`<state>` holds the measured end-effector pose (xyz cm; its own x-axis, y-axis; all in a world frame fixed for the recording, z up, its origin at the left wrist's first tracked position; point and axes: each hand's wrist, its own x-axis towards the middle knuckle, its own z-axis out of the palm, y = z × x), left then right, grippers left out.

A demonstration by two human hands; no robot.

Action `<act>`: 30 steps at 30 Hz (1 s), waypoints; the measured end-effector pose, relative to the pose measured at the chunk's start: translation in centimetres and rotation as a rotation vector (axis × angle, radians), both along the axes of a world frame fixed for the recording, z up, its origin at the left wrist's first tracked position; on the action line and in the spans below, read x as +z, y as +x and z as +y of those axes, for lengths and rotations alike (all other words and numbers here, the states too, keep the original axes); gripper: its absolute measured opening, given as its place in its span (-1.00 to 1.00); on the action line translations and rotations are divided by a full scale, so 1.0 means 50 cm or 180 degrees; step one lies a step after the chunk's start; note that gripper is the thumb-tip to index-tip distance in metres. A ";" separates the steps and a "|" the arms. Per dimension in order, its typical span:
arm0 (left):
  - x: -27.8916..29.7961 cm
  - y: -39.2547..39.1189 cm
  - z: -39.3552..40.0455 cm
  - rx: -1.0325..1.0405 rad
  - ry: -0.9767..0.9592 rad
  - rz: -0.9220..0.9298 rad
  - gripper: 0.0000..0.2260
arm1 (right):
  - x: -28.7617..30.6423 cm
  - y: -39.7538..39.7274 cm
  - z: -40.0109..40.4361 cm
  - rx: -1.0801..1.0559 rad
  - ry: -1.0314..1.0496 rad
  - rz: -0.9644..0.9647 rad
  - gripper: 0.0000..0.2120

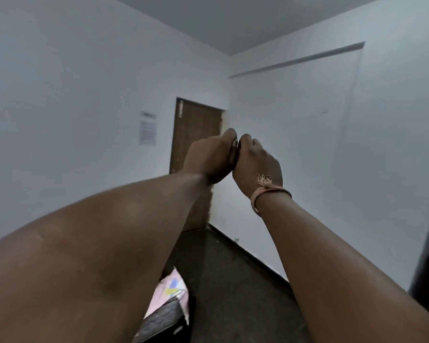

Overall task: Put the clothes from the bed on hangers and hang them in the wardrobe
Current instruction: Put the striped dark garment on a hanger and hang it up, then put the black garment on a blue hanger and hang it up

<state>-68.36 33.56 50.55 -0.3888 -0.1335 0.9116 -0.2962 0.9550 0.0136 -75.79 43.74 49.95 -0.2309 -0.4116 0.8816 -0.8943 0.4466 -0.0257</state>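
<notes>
While wall notices (148,128) blur unreadably, left hand (208,157) and right hand (256,164) curl together, contents untellable.

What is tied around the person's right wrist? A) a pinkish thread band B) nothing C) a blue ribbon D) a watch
A: a pinkish thread band with a frayed knot wraps the wrist just below the right hand.

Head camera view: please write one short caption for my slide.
Both arms raised, left hand and right hand meet, fingers curled, before a brown door; no garment or hanger visible.
</notes>
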 end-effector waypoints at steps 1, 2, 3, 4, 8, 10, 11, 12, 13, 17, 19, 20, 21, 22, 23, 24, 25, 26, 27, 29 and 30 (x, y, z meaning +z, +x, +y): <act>-0.029 0.008 -0.032 0.0098 0.0037 -0.0061 -0.82 | -0.027 -0.001 -0.035 0.0105 0.0054 -0.0085 -0.91; -0.055 0.016 -0.060 0.0188 0.0071 -0.0129 -0.83 | -0.051 -0.002 -0.064 0.0201 0.0074 -0.0180 -0.94; -0.083 0.027 -0.092 0.0298 0.0112 -0.0207 -0.83 | -0.078 -0.003 -0.102 0.0307 0.0079 -0.0291 -0.94; -0.105 0.036 -0.119 0.0403 0.0141 -0.0277 -0.83 | -0.100 -0.006 -0.135 0.0393 0.0058 -0.0413 -0.91; -0.180 0.077 -0.234 0.0939 0.0234 -0.0424 -0.84 | -0.173 -0.018 -0.277 0.0671 -0.0030 -0.0860 -0.85; -0.200 0.088 -0.284 0.1167 0.0337 -0.0425 -0.84 | -0.196 -0.026 -0.345 0.0835 -0.0124 -0.0989 -0.84; -0.208 0.095 -0.308 0.1292 0.0418 -0.0415 -0.84 | -0.205 -0.027 -0.377 0.0901 -0.0142 -0.1004 -0.83; -0.216 0.104 -0.330 0.1414 0.0508 -0.0403 -0.84 | -0.211 -0.025 -0.406 0.0941 -0.0140 -0.0996 -0.82; -0.225 0.111 -0.354 0.1574 0.0595 -0.0413 -0.83 | -0.218 -0.022 -0.437 0.0987 -0.0102 -0.0988 -0.81; -0.251 0.138 -0.437 0.2253 0.0964 -0.0744 -0.83 | -0.237 -0.016 -0.545 0.1272 0.0108 -0.0965 -0.81; -0.260 0.141 -0.474 0.2499 0.1084 -0.0788 -0.84 | -0.246 -0.016 -0.595 0.1456 0.0215 -0.0993 -0.82; -0.265 0.142 -0.487 0.2580 0.1131 -0.0774 -0.84 | -0.252 -0.016 -0.613 0.1536 0.0268 -0.1024 -0.82; -0.272 0.141 -0.500 0.2655 0.1161 -0.0764 -0.84 | -0.261 -0.015 -0.633 0.1625 0.0313 -0.1074 -0.83; -0.280 0.139 -0.511 0.2713 0.1202 -0.0737 -0.84 | -0.272 -0.015 -0.649 0.1692 0.0356 -0.1098 -0.83; -0.289 0.137 -0.524 0.2773 0.1235 -0.0719 -0.84 | -0.286 -0.015 -0.671 0.1764 0.0406 -0.1119 -0.84; -0.296 0.135 -0.534 0.2820 0.1249 -0.0708 -0.84 | -0.301 -0.015 -0.691 0.1826 0.0455 -0.1142 -0.85; -0.305 0.137 -0.544 0.2874 0.1271 -0.0691 -0.84 | -0.317 -0.011 -0.711 0.1893 0.0513 -0.1171 -0.85; -0.315 0.141 -0.554 0.2924 0.1299 -0.0678 -0.84 | -0.333 -0.006 -0.729 0.1946 0.0564 -0.1209 -0.86; -0.325 0.146 -0.562 0.2976 0.1340 -0.0683 -0.85 | -0.347 -0.001 -0.743 0.1996 0.0607 -0.1241 -0.86; -0.353 0.160 -0.582 0.3109 0.1444 -0.0736 -0.86 | -0.375 0.014 -0.779 0.2135 0.0714 -0.1335 -0.85; -0.368 0.172 -0.595 0.3179 0.1495 -0.0741 -0.87 | -0.387 0.026 -0.799 0.2211 0.0762 -0.1372 -0.84</act>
<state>-59.79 3.81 32.17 -0.0697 -0.7906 0.6084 -0.9669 0.2037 0.1539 -74.51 3.81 30.59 -0.1524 -0.7481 0.6458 -0.9012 -0.1631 -0.4016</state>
